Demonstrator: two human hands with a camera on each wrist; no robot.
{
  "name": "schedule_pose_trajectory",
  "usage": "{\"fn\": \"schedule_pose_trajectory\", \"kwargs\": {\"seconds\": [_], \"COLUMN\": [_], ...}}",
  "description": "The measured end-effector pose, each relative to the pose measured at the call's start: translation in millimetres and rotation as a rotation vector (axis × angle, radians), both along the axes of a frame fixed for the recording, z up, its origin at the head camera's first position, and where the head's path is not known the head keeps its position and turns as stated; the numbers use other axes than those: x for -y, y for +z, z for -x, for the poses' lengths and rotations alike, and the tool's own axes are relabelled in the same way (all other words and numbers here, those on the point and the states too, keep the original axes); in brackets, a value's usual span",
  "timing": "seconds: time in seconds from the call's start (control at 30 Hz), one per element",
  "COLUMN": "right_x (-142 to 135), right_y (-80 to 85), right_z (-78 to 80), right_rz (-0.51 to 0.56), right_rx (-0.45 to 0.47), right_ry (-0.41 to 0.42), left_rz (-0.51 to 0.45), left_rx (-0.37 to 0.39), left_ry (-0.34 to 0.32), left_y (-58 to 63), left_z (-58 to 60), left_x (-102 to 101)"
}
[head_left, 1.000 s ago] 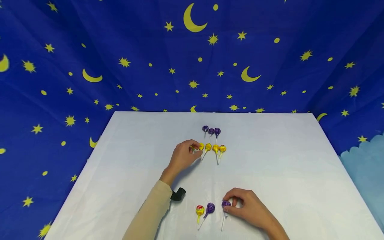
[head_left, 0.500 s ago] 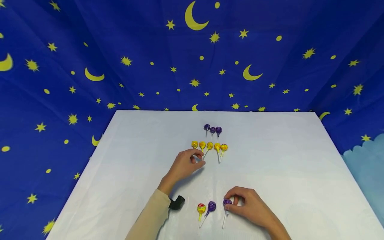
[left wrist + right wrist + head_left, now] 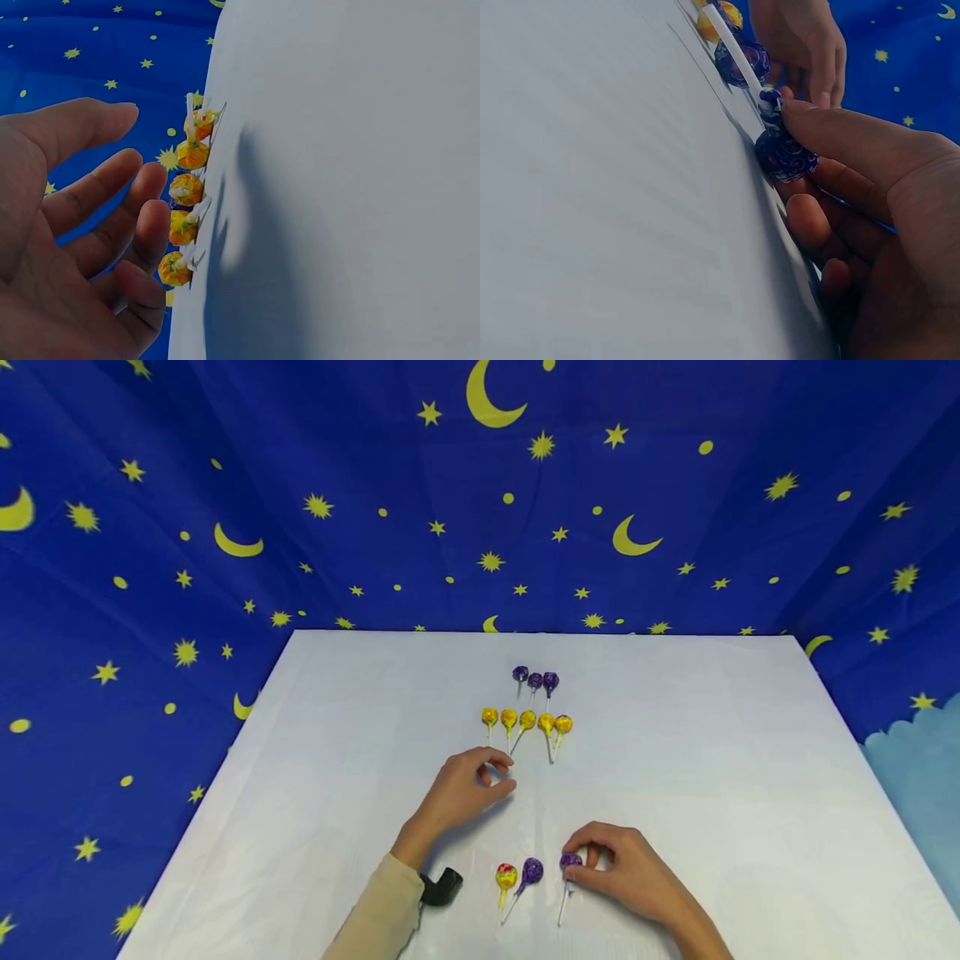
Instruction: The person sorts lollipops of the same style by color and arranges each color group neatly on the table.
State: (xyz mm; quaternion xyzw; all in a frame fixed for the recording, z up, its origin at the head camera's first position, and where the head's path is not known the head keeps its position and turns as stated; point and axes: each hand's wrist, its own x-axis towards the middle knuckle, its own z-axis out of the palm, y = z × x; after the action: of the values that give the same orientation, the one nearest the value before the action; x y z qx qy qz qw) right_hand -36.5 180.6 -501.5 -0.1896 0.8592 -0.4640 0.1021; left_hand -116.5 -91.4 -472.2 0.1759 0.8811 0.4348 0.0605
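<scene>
My right hand [image 3: 630,870] pinches a purple-wrapped lollipop [image 3: 786,156] between thumb and fingers, low over the table, with its white stick pointing toward me. To its left lie another purple lollipop [image 3: 532,870] and a yellow-and-red lollipop [image 3: 506,875]. Relaxed and holding nothing, my left hand [image 3: 459,793] hovers just in front of a row of several yellow lollipops [image 3: 527,720]. The left wrist view shows its fingers loosely bent beside those yellow lollipops [image 3: 186,189]. Behind that row lie three purple lollipops [image 3: 535,680].
A white-covered table [image 3: 360,710] carries everything. Blue cloth [image 3: 360,468] with yellow moons and stars rises at the back and sides. A black object [image 3: 442,887], possibly the wrist camera's mount, sits at my left sleeve [image 3: 378,906].
My left hand has drawn back toward me from the left end of the yellow row, uncovering the leftmost yellow lollipop. The right hand keeps its pinch on the purple lollipop with little movement.
</scene>
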Motion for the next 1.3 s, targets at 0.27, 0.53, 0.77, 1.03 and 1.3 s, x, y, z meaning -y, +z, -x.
{"fn": "schedule_pose_trajectory", "kwargs": {"seconds": [0.27,0.53,0.77,1.03,1.3], "right_x": [-0.4,-1.1,-0.1,0.2,-0.3], "right_y": [-0.4,0.3,-0.3,1.0,0.6], "right_z": [0.3,0.1,-0.9,-0.2,0.2], "right_rz": [-0.002,0.0,-0.001,-0.008,-0.001], "right_rx": [-0.003,0.005,0.004,0.023,0.003], "right_ry": [-0.001,-0.002,-0.001,-0.008,-0.002], "left_rz": [-0.068,-0.035,-0.056,-0.022,0.015], "left_rx": [0.034,0.072,0.039,0.093,0.091], "left_ry": [0.008,-0.028,-0.016,-0.048,-0.107], "left_y": [-3.8,2.4,4.9,2.9,-2.7], "left_z": [-11.6,-26.3,-40.0,-51.9,-63.0], "left_x": [4.6,2.7,6.7,9.6,6.2]}}
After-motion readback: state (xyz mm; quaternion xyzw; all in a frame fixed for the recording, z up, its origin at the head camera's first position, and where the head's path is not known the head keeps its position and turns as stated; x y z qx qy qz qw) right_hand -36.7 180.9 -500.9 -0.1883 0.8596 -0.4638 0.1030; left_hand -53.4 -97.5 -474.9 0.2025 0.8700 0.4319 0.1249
